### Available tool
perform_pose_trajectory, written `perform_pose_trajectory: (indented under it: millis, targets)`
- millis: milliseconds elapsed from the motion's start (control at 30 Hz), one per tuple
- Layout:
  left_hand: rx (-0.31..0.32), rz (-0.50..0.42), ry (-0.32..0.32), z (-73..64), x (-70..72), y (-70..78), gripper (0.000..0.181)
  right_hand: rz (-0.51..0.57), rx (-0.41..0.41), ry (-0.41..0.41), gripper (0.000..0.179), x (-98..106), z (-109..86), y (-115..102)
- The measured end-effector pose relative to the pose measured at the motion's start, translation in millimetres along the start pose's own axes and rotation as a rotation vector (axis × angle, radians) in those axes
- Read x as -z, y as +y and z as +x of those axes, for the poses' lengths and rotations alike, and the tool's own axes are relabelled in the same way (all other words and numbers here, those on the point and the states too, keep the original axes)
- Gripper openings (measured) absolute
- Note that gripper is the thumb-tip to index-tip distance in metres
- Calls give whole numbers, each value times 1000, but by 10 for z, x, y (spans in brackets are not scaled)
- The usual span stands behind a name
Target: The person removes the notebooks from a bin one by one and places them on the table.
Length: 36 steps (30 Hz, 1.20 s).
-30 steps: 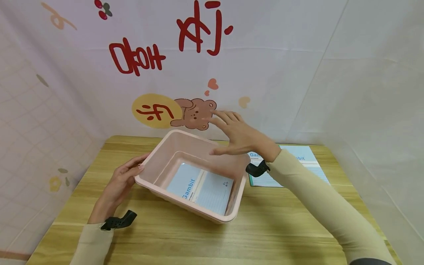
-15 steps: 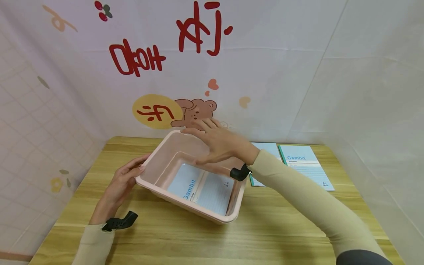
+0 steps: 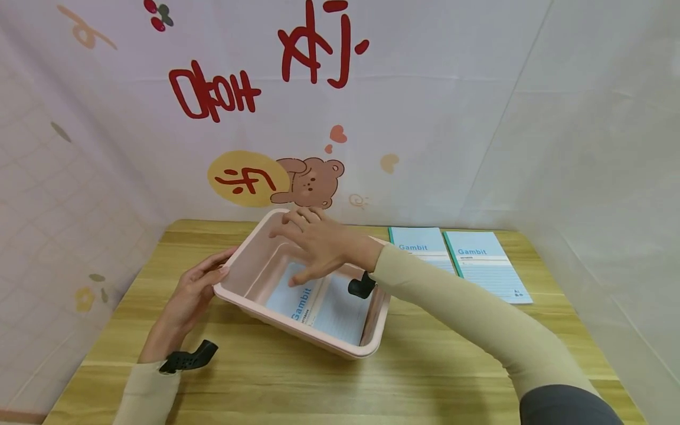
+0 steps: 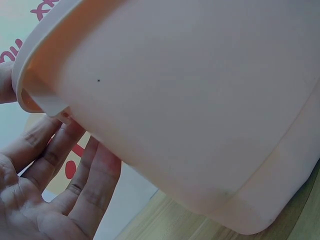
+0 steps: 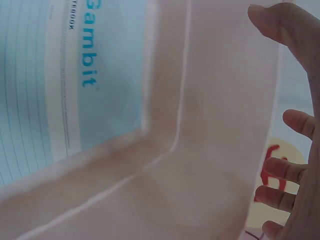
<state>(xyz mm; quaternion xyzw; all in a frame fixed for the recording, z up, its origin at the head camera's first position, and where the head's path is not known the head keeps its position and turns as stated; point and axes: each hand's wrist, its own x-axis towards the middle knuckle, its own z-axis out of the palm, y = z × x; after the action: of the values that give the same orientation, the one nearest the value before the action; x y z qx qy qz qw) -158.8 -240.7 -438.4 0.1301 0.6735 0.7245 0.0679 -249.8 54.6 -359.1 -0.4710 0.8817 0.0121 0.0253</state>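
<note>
A person in pale yellow sleeves [image 3: 451,301] works at a wood-grain table [image 3: 451,366] with a light pink plastic bin [image 3: 255,260], which sits askew to the table's edges with its open top facing up toward the person. The left hand [image 3: 195,292] grips the bin's left rim, thumb over the top and fingers against the outer side. The right hand [image 3: 324,242] is over the bin with its fingers spread and slightly bent and its thumb held apart, holding nothing; whether a fingertip brushes the bin I can't tell. Inside, lying flat on the bin's floor, is a light blue notebook [image 3: 334,307] with "Gambit" printed across its cover, partly covered by the right hand. To the right of the bin, near the back of the table, lie two more notebooks [image 3: 491,271] side by side, each with a green spine on its left. Black straps [image 3: 188,357] circle both wrists. Behind hangs a white cloth [image 3: 441,118] printed with large red characters, hearts and a brown bear [image 3: 316,183] beside a yellow oval [image 3: 247,177].
</note>
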Motion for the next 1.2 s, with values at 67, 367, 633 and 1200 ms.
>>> perform_pose_trajectory:
  millis: [67, 367, 633, 1200]
  targets:
    - [0, 2, -2, -1, 4, 5, 44, -3, 8, -17, 94, -46, 45, -36]
    - [4, 9, 2, 6, 19, -4, 44, -58, 44, -40, 94, -197, 214, -137]
    - [14, 31, 9, 0, 6, 12, 45, -69, 58, -136, 92, -346, 315, -219]
    - [3, 33, 2, -12, -2, 4, 45, -247, 177, -344, 82, -735, 445, -429]
